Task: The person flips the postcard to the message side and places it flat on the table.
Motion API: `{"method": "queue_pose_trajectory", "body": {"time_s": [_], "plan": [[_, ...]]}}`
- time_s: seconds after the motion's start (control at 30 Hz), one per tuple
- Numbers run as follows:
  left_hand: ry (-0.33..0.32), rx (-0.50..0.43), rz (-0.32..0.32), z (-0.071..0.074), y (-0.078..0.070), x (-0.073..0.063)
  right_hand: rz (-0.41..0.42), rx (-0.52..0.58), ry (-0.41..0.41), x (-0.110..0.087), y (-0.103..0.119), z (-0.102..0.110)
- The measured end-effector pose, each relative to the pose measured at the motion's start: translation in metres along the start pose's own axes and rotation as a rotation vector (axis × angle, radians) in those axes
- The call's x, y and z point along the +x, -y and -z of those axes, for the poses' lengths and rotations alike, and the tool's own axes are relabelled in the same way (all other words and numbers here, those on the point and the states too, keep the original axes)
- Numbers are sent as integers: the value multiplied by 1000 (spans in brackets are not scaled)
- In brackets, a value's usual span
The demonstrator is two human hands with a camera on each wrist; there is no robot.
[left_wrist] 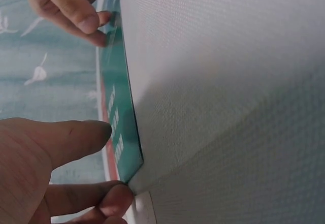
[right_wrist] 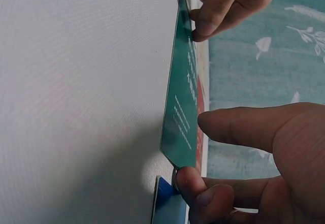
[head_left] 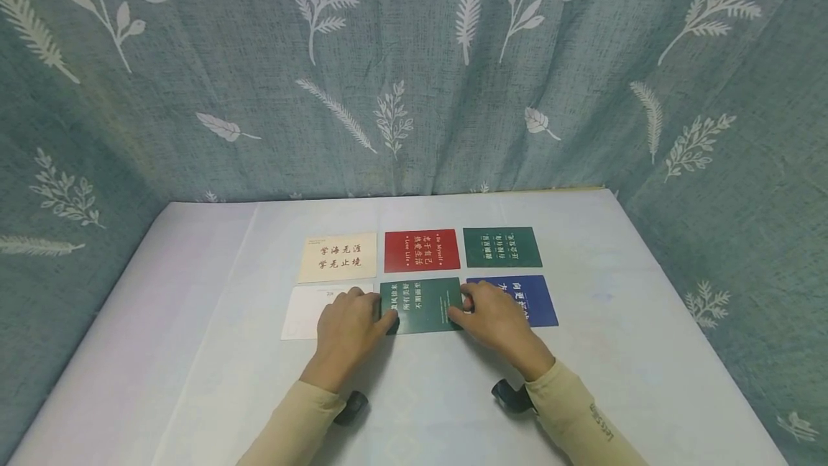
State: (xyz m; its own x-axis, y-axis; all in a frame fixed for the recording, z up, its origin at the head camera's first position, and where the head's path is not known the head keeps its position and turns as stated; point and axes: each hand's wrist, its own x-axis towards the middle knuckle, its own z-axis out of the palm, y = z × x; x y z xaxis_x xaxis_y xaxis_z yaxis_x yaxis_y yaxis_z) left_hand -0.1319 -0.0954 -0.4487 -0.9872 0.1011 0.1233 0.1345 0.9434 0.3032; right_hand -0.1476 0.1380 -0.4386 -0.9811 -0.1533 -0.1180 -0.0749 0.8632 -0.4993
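A dark green card (head_left: pixel 423 316) with white writing lies in the middle of the near row on the white table. My left hand (head_left: pixel 349 326) holds its left edge, thumb over the face and fingertips at the side. At the opposite edge my right hand (head_left: pixel 498 318) holds it the same way, its curled fingers by the corner in the right wrist view. Under the left hand a white card (head_left: pixel 300 315) is partly covered. A blue card (head_left: pixel 540 300) lies partly hidden beneath the right hand.
The far row has a cream card (head_left: pixel 338 272), a red card (head_left: pixel 422 265) and a second green card (head_left: pixel 504 261). A leaf-patterned curtain (head_left: pixel 414 92) hangs behind and beside the white table (head_left: pixel 194 380). Dark wrist straps show below both sleeves.
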Motion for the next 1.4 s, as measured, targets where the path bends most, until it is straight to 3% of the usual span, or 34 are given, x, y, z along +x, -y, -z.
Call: {"method": "queue_pose_trajectory", "body": {"time_s": [0.3, 0.57, 0.8, 0.97, 1.4], "plan": [[-15, -22, 2, 0, -1, -1, -7, 12, 0, -1, 0, 0], [-49, -68, 47, 4, 0, -2, -7, 60, -32, -1, -2, 6], [-76, -168, 108, 11, -3, -2, -10, 122, -125, -2, -4, 14], [-87, -224, 149, 10, -1, -2, -19, 181, -142, -2, -7, 17], [-110, -350, 188, 8, -1, -3, -12, 246, -180, -2, -14, 18]]}}
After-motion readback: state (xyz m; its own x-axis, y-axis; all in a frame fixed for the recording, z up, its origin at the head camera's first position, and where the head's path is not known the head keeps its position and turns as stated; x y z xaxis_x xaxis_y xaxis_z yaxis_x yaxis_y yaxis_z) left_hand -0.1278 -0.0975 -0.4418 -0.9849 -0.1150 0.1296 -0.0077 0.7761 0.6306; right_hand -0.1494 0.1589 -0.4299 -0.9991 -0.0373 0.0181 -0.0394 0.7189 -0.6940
